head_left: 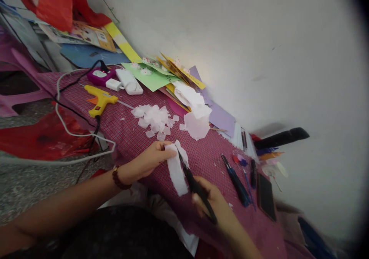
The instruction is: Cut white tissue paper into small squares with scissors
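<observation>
From the head view, the cutting looked partly done: a loose heap of small, squarish white paper pieces [154,118] lay beyond the left fingertips, on the red-and-blue checked tablecloth [206,147]. What was left, as far as could be judged, was the long, rough-edged strip of thin white paper [176,176] in hand, and perhaps also the roundish sheet of white paper [197,126] and the folded white paper [188,95] farther out past the fingers — neither was in squares.

The strip hung from the left hand [150,161], its thumb and forefinger pinched together on the upper end, with the long part dropping toward the body, to the right of those fingertips. The right hand [211,197] had its fingers wrapped around the handles of the black-handled scissors [200,189], whose blades pointed away from the body and lay against the paper, between the strip and a ragged white flap [182,151] just right of it. How far the blades were parted could not be told.

Well beyond the left fingers, off to their left, lay a yellow plastic glue gun [100,99]; to the right of the right fingers lay a blue-handled tool [238,184] — apart from them — and a dark, flat phone [265,195].
</observation>
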Demonstrator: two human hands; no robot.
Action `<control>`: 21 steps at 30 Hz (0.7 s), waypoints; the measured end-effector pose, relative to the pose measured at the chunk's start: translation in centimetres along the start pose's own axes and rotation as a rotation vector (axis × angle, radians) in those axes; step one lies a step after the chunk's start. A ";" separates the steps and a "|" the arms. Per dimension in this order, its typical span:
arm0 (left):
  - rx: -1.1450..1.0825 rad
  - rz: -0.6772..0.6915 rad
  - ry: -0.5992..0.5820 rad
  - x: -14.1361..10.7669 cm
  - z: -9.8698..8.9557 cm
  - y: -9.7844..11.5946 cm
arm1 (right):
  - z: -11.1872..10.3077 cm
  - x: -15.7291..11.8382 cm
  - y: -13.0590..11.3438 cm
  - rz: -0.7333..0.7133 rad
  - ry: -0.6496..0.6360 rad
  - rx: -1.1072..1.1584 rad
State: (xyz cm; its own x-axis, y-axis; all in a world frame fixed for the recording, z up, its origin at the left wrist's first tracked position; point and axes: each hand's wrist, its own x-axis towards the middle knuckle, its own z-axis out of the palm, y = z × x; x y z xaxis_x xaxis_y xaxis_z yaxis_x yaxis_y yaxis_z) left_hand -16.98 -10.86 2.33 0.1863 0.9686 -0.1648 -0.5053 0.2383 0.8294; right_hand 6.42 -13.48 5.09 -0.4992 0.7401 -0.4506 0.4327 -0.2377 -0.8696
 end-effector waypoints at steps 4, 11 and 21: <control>-0.024 0.013 -0.016 0.1 -0.1 0.1 | -0.4 0.1 0.0 -0.077 0.042 -0.005; -0.032 -0.020 0.111 0.4 -0.7 0.5 | -1.4 -0.8 0.2 -0.144 0.070 -0.031; 0.798 0.340 0.098 0.2 -1.4 1.2 | -1.2 -0.5 0.2 -0.213 0.153 -0.339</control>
State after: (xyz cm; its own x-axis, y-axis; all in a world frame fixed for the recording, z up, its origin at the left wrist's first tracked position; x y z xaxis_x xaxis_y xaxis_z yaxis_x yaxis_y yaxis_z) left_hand -18.76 -10.26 2.53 0.0412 0.9887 0.1445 0.2272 -0.1501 0.9622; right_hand 7.63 -13.12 5.40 -0.4982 0.8410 -0.2109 0.5671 0.1321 -0.8130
